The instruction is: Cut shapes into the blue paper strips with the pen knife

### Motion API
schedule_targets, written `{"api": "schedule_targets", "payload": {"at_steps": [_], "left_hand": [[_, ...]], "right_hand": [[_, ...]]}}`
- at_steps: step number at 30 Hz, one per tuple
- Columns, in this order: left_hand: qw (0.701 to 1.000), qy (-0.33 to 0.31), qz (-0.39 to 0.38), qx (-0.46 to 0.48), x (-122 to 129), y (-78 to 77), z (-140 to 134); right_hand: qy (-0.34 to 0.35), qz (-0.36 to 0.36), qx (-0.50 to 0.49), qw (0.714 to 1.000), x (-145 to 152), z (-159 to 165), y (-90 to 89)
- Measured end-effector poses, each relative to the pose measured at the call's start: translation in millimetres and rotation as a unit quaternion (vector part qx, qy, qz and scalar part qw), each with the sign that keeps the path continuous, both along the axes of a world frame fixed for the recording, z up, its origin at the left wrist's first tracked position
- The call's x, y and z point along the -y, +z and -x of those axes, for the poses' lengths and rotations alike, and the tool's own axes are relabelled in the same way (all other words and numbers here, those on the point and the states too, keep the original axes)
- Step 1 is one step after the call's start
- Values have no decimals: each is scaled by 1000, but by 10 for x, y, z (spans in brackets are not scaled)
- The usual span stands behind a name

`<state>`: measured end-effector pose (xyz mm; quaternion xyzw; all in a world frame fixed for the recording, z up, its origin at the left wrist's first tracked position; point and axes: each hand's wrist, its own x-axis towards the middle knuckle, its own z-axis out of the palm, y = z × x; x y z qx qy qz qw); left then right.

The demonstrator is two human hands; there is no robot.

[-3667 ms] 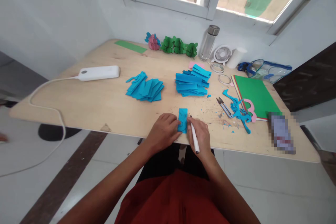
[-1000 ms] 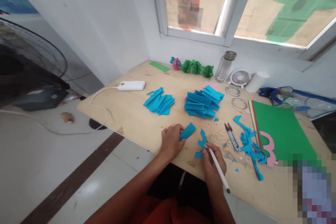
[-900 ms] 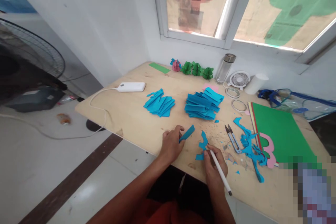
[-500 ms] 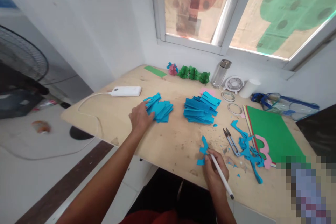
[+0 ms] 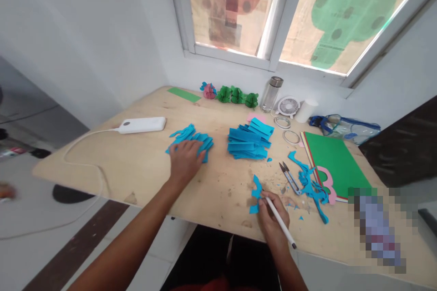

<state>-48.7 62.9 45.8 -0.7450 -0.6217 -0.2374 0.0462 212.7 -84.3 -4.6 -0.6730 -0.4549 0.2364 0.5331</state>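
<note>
My left hand (image 5: 186,159) lies over the left pile of blue paper pieces (image 5: 204,142), fingers stretched across it and touching the paper; the fingertips are partly hard to make out. My right hand (image 5: 275,218) is closed around a white pen (image 5: 282,223) with a dark end, which slants down toward me. At its fingertips is a wavy-edged blue paper cutout (image 5: 256,191), partly covered by the fingers. Between and beyond the hands sits a larger pile of folded blue paper strips (image 5: 247,143).
Small thread snips (image 5: 290,178) and blue paper scraps (image 5: 309,184) lie right of my right hand. Green paper sheets (image 5: 337,159) carry a pink cutout (image 5: 327,184). A glass bottle (image 5: 271,94), small fan (image 5: 288,107) and green paper ornaments (image 5: 236,95) line the wall. A white power bank (image 5: 142,125) lies left.
My left hand has moved from the left edge of the left pile onto its top. The right hand keeps hold of the pen. The whole view has shifted to the right.
</note>
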Motion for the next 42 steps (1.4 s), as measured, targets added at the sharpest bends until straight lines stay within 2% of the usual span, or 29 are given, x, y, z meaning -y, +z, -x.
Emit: {"api": "schedule_targets", "payload": {"at_steps": [5, 8, 10, 13, 17, 19, 22, 24, 25, 26, 29, 31, 33, 38, 42], "left_hand": [[992, -120, 4, -29, -279, 129, -614], [989, -142, 8, -39, -467, 175, -855], [989, -143, 9, -45, -501, 203, -894], [990, -130, 10, -55, -319, 231, -821], [993, -101, 30, -60, 313, 187, -732], [992, -93, 72, -51, 642, 134, -739], [975, -153, 153, 45, 919, 49, -724], [968, -179, 134, 112, 930, -2, -654], [968, -191, 110, 118, 899, -26, -609], [966, -217, 88, 111, 857, -50, -566], [930, -358, 76, 38, 758, -119, -503], [908, -410, 80, 9, 755, -163, -529], [901, -425, 87, 3, 790, -202, -580], [904, -415, 105, 20, 852, -254, -636], [904, -412, 106, 40, 845, -250, -617]], "right_hand": [[1, -4, -7, 1000, 0, 8, 53], [-5, -11, -8, 1000, 1, 15, 67], [-8, -17, -17, 1000, 3, 23, 77], [-7, -12, -43, 999, 10, 37, 119], [-2, -18, -66, 998, 20, 44, 212], [-3, -19, -64, 998, 22, 40, 248], [4, -24, -62, 998, 20, 33, 276], [2, -27, -66, 997, 16, 37, 287], [2, -29, -68, 997, 14, 42, 292], [-3, -33, -69, 997, 13, 49, 298], [-4, -27, -57, 998, 11, 73, 314], [0, -17, -39, 999, 13, 86, 313], [5, -10, -22, 1000, 15, 92, 294], [27, 19, 3, 999, -3, 91, 180], [51, 29, 101, 993, -38, 111, 146]]}}
